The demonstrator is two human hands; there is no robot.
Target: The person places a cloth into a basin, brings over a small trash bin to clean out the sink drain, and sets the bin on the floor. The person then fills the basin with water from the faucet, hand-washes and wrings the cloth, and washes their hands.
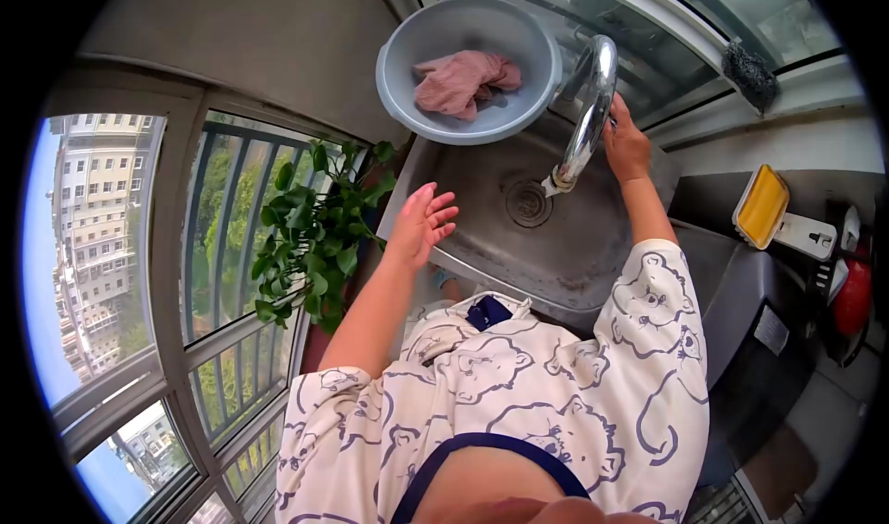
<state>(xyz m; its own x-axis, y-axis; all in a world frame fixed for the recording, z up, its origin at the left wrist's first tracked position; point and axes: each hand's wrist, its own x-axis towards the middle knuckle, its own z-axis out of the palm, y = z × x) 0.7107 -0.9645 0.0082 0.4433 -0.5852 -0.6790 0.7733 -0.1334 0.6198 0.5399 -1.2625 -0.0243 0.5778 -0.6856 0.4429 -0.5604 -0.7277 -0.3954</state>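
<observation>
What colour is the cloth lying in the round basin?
The cloth is dusty pink; the head view, the only one, shows it clearly inside the basin.

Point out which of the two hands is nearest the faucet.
The right hand, just beside the faucet; the left hand is open, near the sink's left side.

Daylight comes through a grey-framed window from seven to ten o'clock, with green railings outside, trees past them and a pale high-rise building under blue sky. A plain grey-beige wall fills eleven o'clock. A leafy green potted plant stands near nine o'clock, beside the glass. More glass panes run along twelve to one o'clock, above a white ledge. Pale floor tiles show at four o'clock.
</observation>
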